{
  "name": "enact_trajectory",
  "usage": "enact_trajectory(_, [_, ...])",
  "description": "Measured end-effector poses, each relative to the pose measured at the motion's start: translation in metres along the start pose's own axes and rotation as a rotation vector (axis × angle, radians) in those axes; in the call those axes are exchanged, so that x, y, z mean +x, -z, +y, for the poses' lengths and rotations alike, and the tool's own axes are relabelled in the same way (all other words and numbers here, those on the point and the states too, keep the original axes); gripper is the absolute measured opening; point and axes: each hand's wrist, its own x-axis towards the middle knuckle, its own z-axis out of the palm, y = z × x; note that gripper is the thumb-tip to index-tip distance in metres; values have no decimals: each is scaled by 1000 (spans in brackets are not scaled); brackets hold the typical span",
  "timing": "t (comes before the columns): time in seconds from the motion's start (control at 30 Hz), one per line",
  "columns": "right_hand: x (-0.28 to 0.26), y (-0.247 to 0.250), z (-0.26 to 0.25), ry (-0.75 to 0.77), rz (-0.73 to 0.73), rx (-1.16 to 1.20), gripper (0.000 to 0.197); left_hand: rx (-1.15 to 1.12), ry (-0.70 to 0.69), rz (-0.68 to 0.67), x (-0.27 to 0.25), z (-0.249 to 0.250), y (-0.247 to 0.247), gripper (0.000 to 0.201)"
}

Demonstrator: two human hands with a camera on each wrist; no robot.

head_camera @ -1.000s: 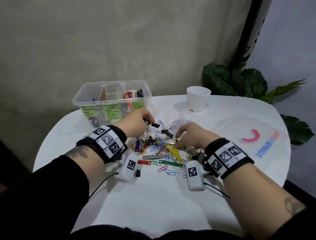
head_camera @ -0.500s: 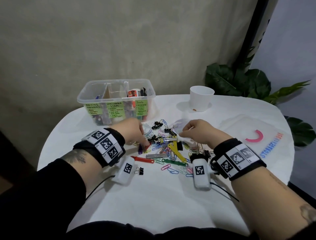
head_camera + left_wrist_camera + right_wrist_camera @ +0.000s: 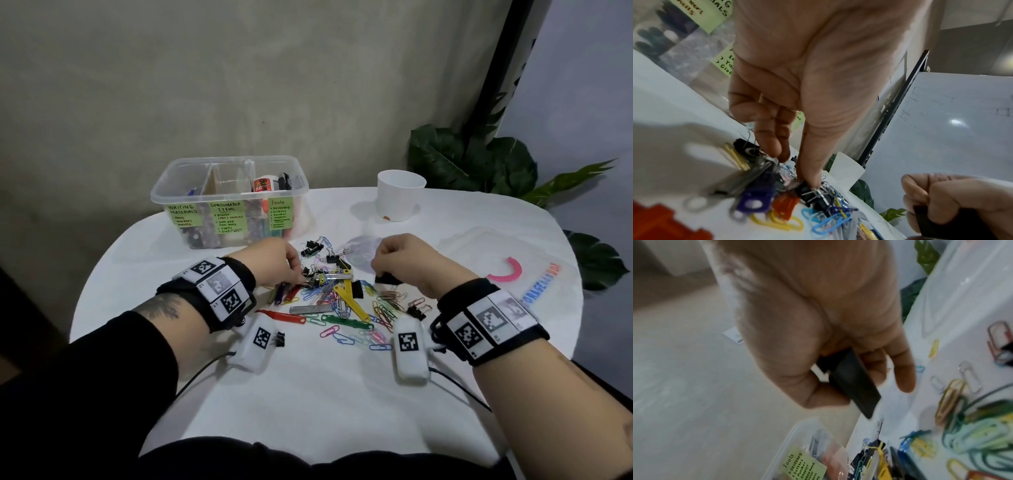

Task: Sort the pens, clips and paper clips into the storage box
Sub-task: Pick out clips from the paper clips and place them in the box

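A clear storage box (image 3: pixel 229 202) with green labels stands at the table's back left. Coloured paper clips (image 3: pixel 346 337), black binder clips (image 3: pixel 311 248) and flat plastic fasteners (image 3: pixel 342 322) lie in a heap at mid-table. My left hand (image 3: pixel 299 275) reaches into the heap's left side. Its thumb and fingers (image 3: pixel 797 170) pinch among wire handles, the thumb on a black binder clip (image 3: pixel 813 194). My right hand (image 3: pixel 383 270) hovers over the heap's right side. Thumb and fingers (image 3: pixel 869 392) grip a flat black object (image 3: pixel 855 382) with a white part behind it.
A white cup (image 3: pixel 400 200) stands at the back. The box's clear lid (image 3: pixel 479 253) with a pink handle lies at the right. A leafy plant (image 3: pixel 479 161) rises behind the table. One small binder clip (image 3: pixel 279 339) lies near my left wrist.
My left hand came back from the far side of the heap and dug into its left part. My right hand left the heap and now grips the flat black object.
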Motion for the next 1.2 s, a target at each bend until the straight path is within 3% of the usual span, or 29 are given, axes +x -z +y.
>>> enact_trajectory(0.1, [3, -2, -4, -7, 57, 123, 21, -51, -11, 41, 1, -6, -1, 17])
enact_trajectory(0.2, [6, -5, -4, 37, 59, -175, 10, -102, -43, 55, -1, -7, 0, 20])
enact_trajectory(0.37, [3, -16, -6, 147, -177, -543, 25, -60, -145, -9, -2, 1, -3, 27])
enact_trajectory(0.5, [4, -23, -9, 192, -213, -599, 25, 17, -127, -23, 0, 3, -8, 25])
enact_trajectory(0.63, [6, -23, -9, 140, -174, -600, 28, 2, -118, -1, -1, 1, -4, 22])
enact_trajectory(0.7, [6, -18, -12, 118, -101, -511, 25, -112, -80, 33, -2, -3, -3, 21])
enact_trajectory(0.8, [8, -7, -17, 67, -5, -242, 30, -547, 38, 28, -5, -8, 1, 20])
enact_trajectory(0.9, [10, -2, -18, 2, 26, 194, 35, -1038, 145, 3, -11, -6, 5, 4])
enact_trajectory(0.97, [10, -1, -18, -51, -14, 499, 38, -1176, 235, 44, -9, -7, 9, 15])
enact_trajectory(1.03, [10, 1, -20, -75, -50, 742, 43, -1115, 258, 75, -5, -7, 11, 22])
enact_trajectory(1.13, [14, -1, -23, -77, -100, 868, 47, -500, 89, 72, -3, -7, 11, 15])
enact_trajectory(1.2, [16, -6, -27, -93, -134, 893, 31, -198, -75, 7, -6, -4, 8, 24])
